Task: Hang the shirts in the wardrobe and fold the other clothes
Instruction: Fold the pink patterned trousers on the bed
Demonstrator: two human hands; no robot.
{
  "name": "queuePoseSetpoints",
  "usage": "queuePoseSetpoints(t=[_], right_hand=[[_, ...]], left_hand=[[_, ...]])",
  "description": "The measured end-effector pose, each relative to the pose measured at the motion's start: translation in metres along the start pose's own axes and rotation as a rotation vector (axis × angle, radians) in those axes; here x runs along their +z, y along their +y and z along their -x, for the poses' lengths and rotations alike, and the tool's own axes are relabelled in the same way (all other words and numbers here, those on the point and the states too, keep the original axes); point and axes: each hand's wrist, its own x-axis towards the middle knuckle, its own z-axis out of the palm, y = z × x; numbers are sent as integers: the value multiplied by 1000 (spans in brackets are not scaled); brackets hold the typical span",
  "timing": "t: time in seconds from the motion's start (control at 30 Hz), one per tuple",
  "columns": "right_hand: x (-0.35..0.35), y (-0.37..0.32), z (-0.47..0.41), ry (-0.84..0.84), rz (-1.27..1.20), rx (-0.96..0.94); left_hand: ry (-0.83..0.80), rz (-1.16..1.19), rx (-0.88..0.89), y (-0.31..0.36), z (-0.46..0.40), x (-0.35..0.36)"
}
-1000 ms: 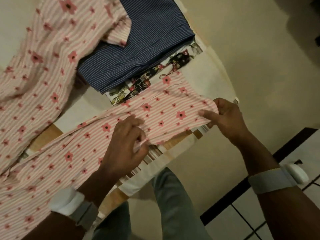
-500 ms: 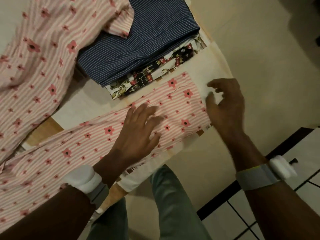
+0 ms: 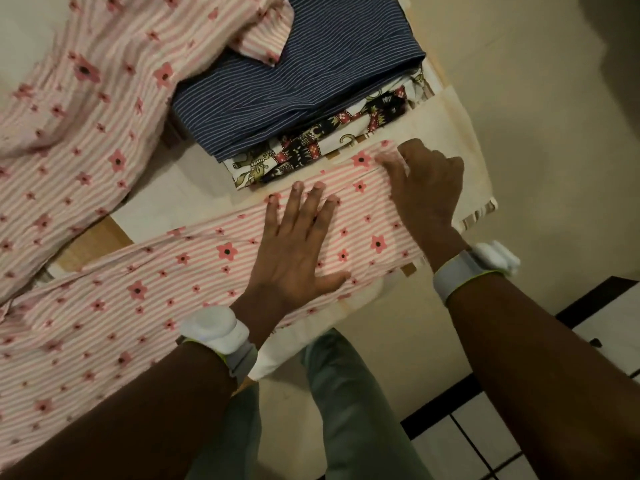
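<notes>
Left hand flat on pink floral garment, right hand pinching its end (cream cloth-covered surface beneath, tiled floor beyond).

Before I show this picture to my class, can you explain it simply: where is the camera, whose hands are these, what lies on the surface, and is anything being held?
There is no machine here, only a person. The one picture comes from a camera worn on the person's head, looking down at both hands.

The left hand lies flat with fingers spread on a long pink-and-white striped cloth with red flowers, pressing it down. The right hand rests at the cloth's far end, fingertips on its edge; whether it pinches the fabric is hard to tell. Each wrist wears a white band.

Behind the hands lies a folded dark blue pinstriped garment on top of a folded black, red and cream patterned cloth. Everything rests on a cream-covered surface.
</notes>
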Motion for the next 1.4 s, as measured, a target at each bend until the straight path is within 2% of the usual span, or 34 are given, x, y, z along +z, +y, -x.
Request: queuePoseSetpoints(t=[0.13, 0.2, 0.23, 0.33, 0.4, 0.47, 0.53, 0.63, 0.7, 0.77, 0.8, 0.93, 1.07, 1.2, 1.3, 1.33, 1.4], right_hand=[[-6, -10, 7, 87, -47, 69], [-9, -26, 31, 151, -106, 0], [-7, -34, 45, 119, -124, -109], [15, -36, 93, -193, 22, -482], [24, -14, 99, -275, 138, -569], [21, 7, 90, -230, 196, -527], [13, 23, 74, -205, 210, -357], [3, 15, 63, -138, 1, -37], [-11, -4, 50, 59, -152, 76], [-26, -39, 39, 236, -241, -40], [-34, -57, 33, 267, -285, -130], [-44, -139, -14, 256, -413, -452], [-48, -212, -76, 195, -396, -626], [-43, -270, -142, -90, -188, -726], [-42, -298, -174, -485, 36, -634], [-44, -302, -180, -564, 127, -604], [-45, -303, -187, -580, 235, -597]], left_hand=[[-5, -18, -20, -3, 12, 2], [-27, -23, -72, -5, 22, 5], [-29, -26, -103, -7, 26, 7], [-21, -25, -152, -8, 40, 12], [-18, -15, -142, -11, 45, 14], [-24, 17, -116, -19, 52, 12], [1, 116, -66, -29, 56, 7], [189, 436, -98, -50, 72, -11], [382, 520, -170, -69, 82, -24], [534, 512, -263, -101, 100, -41], [592, 500, -310, -117, 107, -48], [750, 444, -526, -205, 130, -73], [634, 413, -522, -274, 127, -92], [455, 408, -512, -319, 93, -110], [323, 388, -508, -345, 66, -118], [265, 354, -536, -350, 58, -119], [168, 257, -618, -356, 48, -128]])
